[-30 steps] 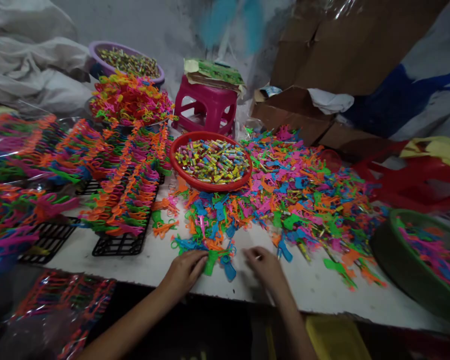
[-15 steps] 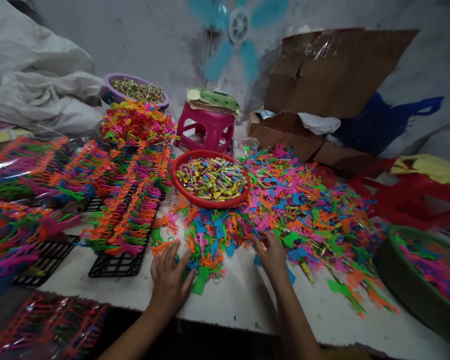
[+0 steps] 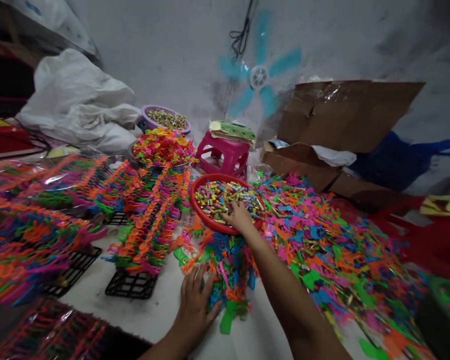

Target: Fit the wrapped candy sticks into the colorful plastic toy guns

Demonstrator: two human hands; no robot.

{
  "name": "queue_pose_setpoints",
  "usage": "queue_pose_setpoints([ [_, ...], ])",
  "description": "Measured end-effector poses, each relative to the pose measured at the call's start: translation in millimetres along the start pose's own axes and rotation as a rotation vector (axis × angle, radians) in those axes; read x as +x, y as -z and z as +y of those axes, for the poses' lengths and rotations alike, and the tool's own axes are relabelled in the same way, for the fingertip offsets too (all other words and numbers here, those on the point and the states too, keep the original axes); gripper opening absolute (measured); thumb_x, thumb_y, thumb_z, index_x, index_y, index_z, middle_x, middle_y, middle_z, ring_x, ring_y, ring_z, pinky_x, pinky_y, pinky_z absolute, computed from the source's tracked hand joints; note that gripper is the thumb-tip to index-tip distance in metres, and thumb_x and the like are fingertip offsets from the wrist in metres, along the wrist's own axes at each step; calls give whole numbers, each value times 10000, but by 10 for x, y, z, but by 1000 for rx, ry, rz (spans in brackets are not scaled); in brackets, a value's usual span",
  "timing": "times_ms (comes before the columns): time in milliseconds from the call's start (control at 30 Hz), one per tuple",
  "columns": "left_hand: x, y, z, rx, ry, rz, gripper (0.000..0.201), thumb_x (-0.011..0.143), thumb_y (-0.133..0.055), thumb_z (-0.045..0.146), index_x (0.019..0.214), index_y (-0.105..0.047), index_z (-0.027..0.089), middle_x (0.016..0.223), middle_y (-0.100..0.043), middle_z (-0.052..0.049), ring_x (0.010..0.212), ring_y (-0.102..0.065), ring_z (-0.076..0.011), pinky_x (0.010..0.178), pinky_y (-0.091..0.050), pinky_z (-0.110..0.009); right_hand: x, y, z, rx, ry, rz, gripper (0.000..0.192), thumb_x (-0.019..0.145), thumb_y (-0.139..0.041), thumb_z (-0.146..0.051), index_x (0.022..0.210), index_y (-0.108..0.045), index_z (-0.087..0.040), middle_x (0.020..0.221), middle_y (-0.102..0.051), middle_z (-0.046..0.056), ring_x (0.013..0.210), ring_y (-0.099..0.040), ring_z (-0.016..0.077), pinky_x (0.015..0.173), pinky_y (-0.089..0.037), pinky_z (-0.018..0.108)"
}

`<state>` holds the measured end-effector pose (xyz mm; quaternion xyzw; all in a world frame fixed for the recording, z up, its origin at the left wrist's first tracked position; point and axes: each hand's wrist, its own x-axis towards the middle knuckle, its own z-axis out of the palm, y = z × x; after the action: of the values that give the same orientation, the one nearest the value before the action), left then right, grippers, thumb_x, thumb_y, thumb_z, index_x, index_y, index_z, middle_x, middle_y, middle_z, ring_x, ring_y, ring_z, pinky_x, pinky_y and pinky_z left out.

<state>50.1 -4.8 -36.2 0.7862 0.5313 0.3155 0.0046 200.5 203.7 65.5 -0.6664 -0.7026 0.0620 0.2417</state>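
My right hand [image 3: 240,218] reaches into a red basin [image 3: 210,223] full of small shiny wrapped pieces [image 3: 213,195], yellow, pink and blue, that look like candies. Its thumb and fingers are apart and touch the top of the heap. Whether a piece lies beneath the fingertips is hidden. Lower down, my left hand [image 3: 195,302] rests palm down with fingers spread on the white table [image 3: 168,320]. It lies at the left edge of a pile of small plastic toys [image 3: 225,270] in green, blue, orange and pink.
Rows of bright plastic toys [image 3: 150,235] stand on black racks [image 3: 131,285] at left. More loose toys [image 3: 315,240] spread across the right. Behind are a pink stool [image 3: 225,150], a purple basin [image 3: 146,117], a cardboard box [image 3: 345,115] and a fan [image 3: 258,77]. A green tub [image 3: 435,310] stands far right.
My right hand has moved from the loose toys up and forward into the red basin. My left hand stays beside the toy pile. The view has tilted up and turned a little left.
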Motion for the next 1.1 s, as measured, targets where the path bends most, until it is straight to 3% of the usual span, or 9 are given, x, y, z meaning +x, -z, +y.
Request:
queue_pose_setpoints([
  [133, -2, 73, -15, -80, -14, 48, 503, 810, -477, 278, 1293, -350, 217, 1360, -316, -121, 1257, -248, -273, 958, -316, -433, 101, 65, 121, 296, -73, 219, 214, 582, -586, -320, 751, -590, -188, 839, -560, 48, 814, -516, 206, 752, -379, 304],
  [267, -9, 55, -50, -141, 23, 95, 456, 816, -455, 206, 1266, -386, 214, 1340, -359, -105, 1247, -284, -248, 960, -337, -403, 254, 236, 230, 418, -172, 348, 197, 631, -491, -369, 645, -518, -175, 636, -534, 12, 657, -498, 171, 646, -394, 285],
  [467, 18, 213, -77, -486, 108, 114, 326, 831, -417, 188, 1136, -521, 240, 1260, -461, -85, 1183, -381, -234, 963, -341, -416, 108, 650, 167, 680, -187, 339, 281, 659, -488, -469, 627, -447, -192, 496, -445, -61, 408, -405, 94, 397, -342, 214],
  [567, 124, 387, -14, -866, 306, -46, 278, 848, -406, 288, 1057, -574, 213, 1079, -578, -94, 1013, -522, -217, 873, -417, -367, -292, 808, 61, 811, -142, 129, 274, 663, -543, -459, 654, -458, -198, 483, -452, -69, 354, -402, 85, 324, -296, 190],
  [667, 279, 523, 77, -1357, 693, -310, 419, 839, -366, 452, 1036, -558, 137, 846, -632, -92, 702, -603, -183, 613, -484, -303, -833, 817, -63, 961, -28, -259, 220, 660, -599, -379, 654, -478, -196, 574, -521, -47, 387, -444, 77, 345, -333, 185],
  [733, 357, 576, 119, -1675, 949, -453, 501, 806, -363, 537, 985, -563, 114, 846, -636, -98, 674, -615, -168, 597, -479, -279, -1182, 756, -140, 964, 56, -463, 177, 657, -612, -312, 627, -492, -186, 637, -541, -35, 455, -475, 74, 413, -381, 189],
  [900, 331, 599, 149, -2089, 1013, -1000, 654, 757, -332, 638, 1064, -535, 97, 920, -648, -149, 804, -638, -251, 732, -462, -384, -1724, 512, -243, 772, 228, -810, 17, 658, -550, -167, 645, -541, -172, 586, -504, -53, 522, -466, 72, 478, -369, 166],
  [1000, 230, 551, 143, -2086, 1068, -1002, 607, 767, -358, 613, 1044, -545, 107, 854, -669, -136, 816, -637, -257, 701, -470, -374, -1795, 351, -259, 692, 302, -898, 53, 641, -552, -134, 680, -552, -171, 584, -504, -62, 520, -450, 67, 482, -358, 159],
  [1100, 133, 522, 84, -2047, 1098, -927, 547, 753, -417, 594, 1020, -554, 136, 904, -665, -123, 861, -630, -247, 656, -479, -318, -1770, 196, -275, 712, 318, -845, 140, 675, -550, -165, 814, -556, -179, 666, -543, -49, 578, -481, 80, 526, -380, 172],
])
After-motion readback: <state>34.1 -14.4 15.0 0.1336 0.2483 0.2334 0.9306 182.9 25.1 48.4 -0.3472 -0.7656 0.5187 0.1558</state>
